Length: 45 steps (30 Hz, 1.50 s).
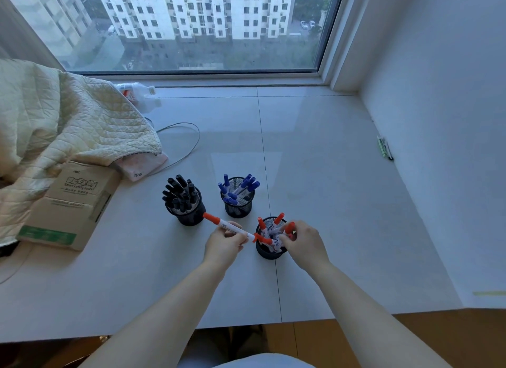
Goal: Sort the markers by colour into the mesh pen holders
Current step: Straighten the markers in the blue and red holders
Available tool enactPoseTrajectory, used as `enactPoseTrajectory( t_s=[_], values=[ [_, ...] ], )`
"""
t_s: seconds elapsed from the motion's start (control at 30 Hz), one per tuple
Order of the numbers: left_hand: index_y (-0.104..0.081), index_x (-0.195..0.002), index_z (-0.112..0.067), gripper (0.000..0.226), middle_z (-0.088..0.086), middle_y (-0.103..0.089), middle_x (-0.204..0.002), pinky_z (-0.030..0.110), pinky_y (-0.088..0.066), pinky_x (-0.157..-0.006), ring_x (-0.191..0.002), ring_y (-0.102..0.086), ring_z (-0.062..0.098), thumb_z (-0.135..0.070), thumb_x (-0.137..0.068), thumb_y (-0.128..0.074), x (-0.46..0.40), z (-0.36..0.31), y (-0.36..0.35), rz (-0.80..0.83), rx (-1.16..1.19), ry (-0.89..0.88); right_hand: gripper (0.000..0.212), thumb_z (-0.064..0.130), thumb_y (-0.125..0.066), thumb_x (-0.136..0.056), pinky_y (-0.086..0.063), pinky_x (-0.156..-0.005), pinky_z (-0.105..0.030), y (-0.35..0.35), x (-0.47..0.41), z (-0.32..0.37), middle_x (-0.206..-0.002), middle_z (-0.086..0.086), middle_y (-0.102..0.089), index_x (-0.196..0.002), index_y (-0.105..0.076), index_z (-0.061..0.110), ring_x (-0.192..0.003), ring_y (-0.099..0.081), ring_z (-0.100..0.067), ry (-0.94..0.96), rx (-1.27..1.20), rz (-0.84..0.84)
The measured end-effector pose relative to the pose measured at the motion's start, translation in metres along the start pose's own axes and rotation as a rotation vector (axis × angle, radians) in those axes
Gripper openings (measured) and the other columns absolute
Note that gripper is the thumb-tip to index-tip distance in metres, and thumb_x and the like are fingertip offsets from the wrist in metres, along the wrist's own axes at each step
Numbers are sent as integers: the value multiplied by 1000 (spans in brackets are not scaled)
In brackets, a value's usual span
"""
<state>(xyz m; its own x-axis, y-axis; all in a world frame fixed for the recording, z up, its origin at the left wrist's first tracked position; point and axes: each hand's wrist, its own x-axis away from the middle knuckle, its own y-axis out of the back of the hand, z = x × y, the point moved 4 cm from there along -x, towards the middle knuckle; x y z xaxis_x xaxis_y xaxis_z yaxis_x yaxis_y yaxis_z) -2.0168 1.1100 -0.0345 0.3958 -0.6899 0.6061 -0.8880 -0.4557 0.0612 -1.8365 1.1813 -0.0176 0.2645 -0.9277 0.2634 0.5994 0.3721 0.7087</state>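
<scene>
Red marker (231, 227) pinched in the left hand (223, 244), just left of the red holder (269, 251).
Right hand (305, 243) fingers curl on a red-capped marker (287, 229) standing in that holder; blue holder (238, 200) and black holder (189, 208) stand beyond.

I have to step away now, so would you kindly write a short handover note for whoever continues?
Left hand: pinches a red marker, held level beside the red holder.
Right hand: grips a red marker standing in that holder.
Done: black holder and blue holder filled by colour; no loose markers on the counter.
Left: drop the held marker into the red holder.
</scene>
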Motion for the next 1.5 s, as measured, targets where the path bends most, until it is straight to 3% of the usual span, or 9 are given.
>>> enactPoseTrajectory(
  t_s=[0.23,0.37,0.5,0.63,0.9,1.0,1.1,1.17,1.5],
  values=[
    [-65,-84,-18,11,6,-70,-87,27,-53,-79,-86,-66,12,-12,-87,-56,3,4,-8,2,-40,24,14,23,-62,-84,-49,-61,-31,1,13,-2,-81,2,-64,-96,-57,17,-71,-60,-19,134,101,-164],
    [-65,-80,-23,10,1,-70,-82,36,-54,-85,-85,-67,15,-18,-86,-59,7,3,-9,-29,-154,-49,15,24,-55,-90,-40,-62,-25,-4,15,-4,-88,-1,-60,-101,-60,16,-82,-54,-21,195,142,-175],
    [-62,-79,-24,7,2,-70,-80,39,-56,-81,-83,-67,17,-18,-81,-62,12,0,-7,-43,-206,-95,18,26,-52,-91,-42,-68,-23,-10,13,-12,-106,3,-58,-101,-64,17,-99,-47,-17,174,212,-133],
    [-63,-79,-24,7,4,-69,-78,29,-52,-64,-79,-66,20,-19,-77,-67,17,-1,-7,-41,-268,-106,20,26,-53,-90,-48,-74,-27,-13,11,-19,-115,3,-55,-103,-67,19,-107,-46,-16,124,219,-84],
    [-68,-79,-22,14,1,-72,-76,36,-56,-82,-82,-70,17,-16,-87,-58,22,-3,-8,-56,-94,-125,18,24,-53,-89,-46,-76,-27,-13,7,-21,-116,4,-54,-100,-67,20,-107,-46,-16,115,235,-12],
    [-67,-78,-26,12,2,-72,-75,36,-57,-79,-80,-69,18,-18,-84,-60,23,-11,-16,-6,-202,-201,18,25,-54,-88,-45,-76,-27,-13,6,-21,-114,3,-56,-101,-66,19,-104,-48,-17,110,230,-14],
    [-63,-75,-30,7,-7,-65,-67,10,-46,-53,-64,-60,8,-26,-80,-62,23,-16,-25,-6,-486,-302,19,26,-55,-88,-43,-76,-25,-12,5,-21,-113,3,-57,-102,-65,19,-102,-49,-18,113,236,-13],
    [-63,-78,-32,3,-13,-63,-69,7,-37,-48,-64,-57,1,-31,-81,-64,24,-16,-30,-20,-621,-322,19,27,-55,-88,-42,-76,-24,-11,5,-21,-113,3,-57,-102,-65,20,-101,-50,-18,115,238,-7],
    [-70,-90,-29,9,-6,-55,-93,20,-43,-67,-83,-56,10,-30,-81,-69,5,8,-45,-25,-724,-223,19,26,-52,-89,-43,-76,-25,-11,7,-20,-112,4,-56,-103,-64,21,-102,-50,-17,107,234,22]
  ],
)
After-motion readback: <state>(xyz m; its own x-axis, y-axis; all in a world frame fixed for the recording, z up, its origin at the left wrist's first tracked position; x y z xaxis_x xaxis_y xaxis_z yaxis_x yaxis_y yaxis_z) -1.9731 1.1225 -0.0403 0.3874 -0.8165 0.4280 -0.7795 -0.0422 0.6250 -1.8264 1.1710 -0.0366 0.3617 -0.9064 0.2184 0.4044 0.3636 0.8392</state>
